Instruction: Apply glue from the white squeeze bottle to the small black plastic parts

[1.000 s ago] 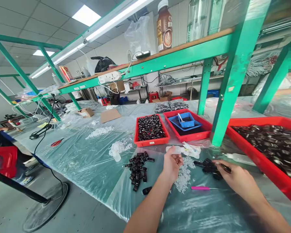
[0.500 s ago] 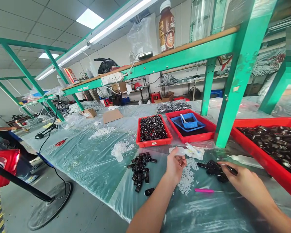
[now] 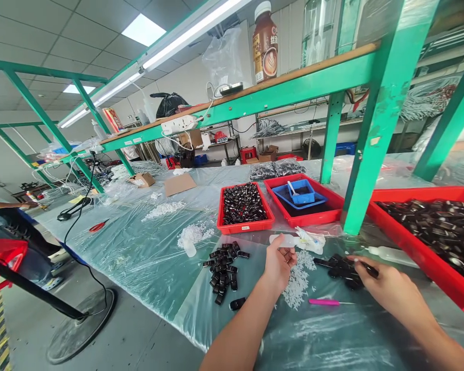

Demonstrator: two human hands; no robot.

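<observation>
I saw the right hand (image 3: pixel 386 283) pinching a glossy, elongated black piece (image 3: pixel 370 270) at lower right, its long axis slanting down rightward. The left hand (image 3: pixel 280 262) curled at a smooth translucent bottle (image 3: pixel 290 241); whether it gripped I couldn't tell. Grainy white bits (image 3: pixel 297 283) spread lower centre-right.

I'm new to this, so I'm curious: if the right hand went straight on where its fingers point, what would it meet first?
Most likely the small pile of black pieces, just ahead of the right hand. Depth is unclear in this one view, so it might pass slightly above them.
</observation>
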